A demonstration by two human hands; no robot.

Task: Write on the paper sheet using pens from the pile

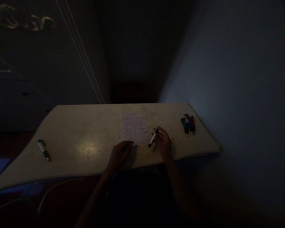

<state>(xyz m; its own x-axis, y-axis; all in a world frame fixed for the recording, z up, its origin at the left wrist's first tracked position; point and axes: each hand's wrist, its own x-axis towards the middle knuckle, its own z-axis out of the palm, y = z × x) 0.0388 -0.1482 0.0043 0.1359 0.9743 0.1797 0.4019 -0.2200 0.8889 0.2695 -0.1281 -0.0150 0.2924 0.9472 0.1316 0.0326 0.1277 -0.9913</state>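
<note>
A sheet of paper (135, 126) covered in handwriting lies on the pale table. My left hand (120, 153) rests at its lower left corner, thumb and fingertips drawn together on the bottom edge. To the right of the sheet, my right hand (163, 144) holds a white pen with dark ends (153, 138) between its fingers. The pen slants, its tip pointing down and left close to the table, just off the paper's lower right corner. Dim light hides whether the tip touches the surface.
Several pens (188, 124) with green, white, blue and red barrels lie bunched on the table's right side. A larger white and dark pen (44, 150) lies far left. A wall (228, 79) borders the table (85, 117) on the right. A chair's curved edge shows at lower left.
</note>
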